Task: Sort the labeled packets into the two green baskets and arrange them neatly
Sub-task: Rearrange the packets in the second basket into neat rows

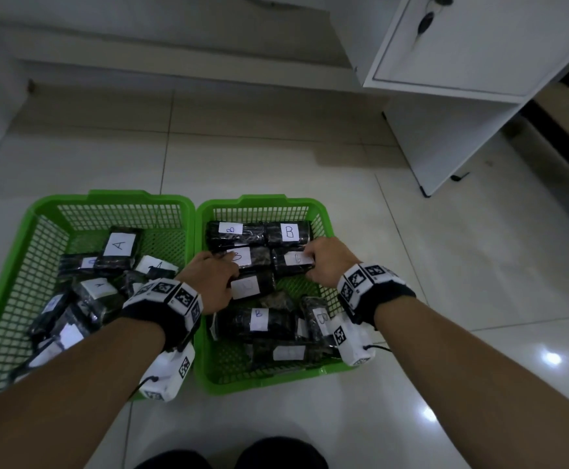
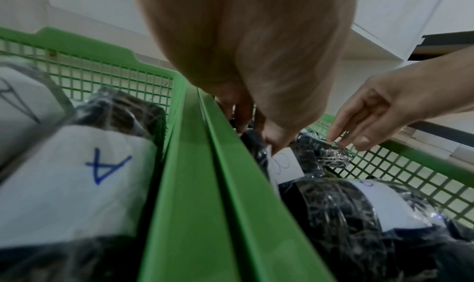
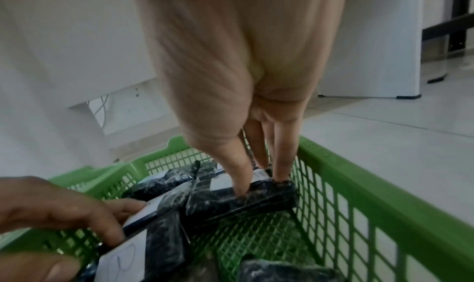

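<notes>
Two green baskets stand side by side on the floor. The left basket holds jumbled black packets labeled A. The right basket holds packets labeled B, with two lying in a row at its far end. My left hand grips a B packet in the second row, with its fingers on top and its thumb underneath in the right wrist view. My right hand pinches the neighbouring B packet between thumb and fingers.
More B packets lie loosely at the near end of the right basket. A white cabinet stands at the back right on the pale tiled floor. My dark knees show at the bottom edge.
</notes>
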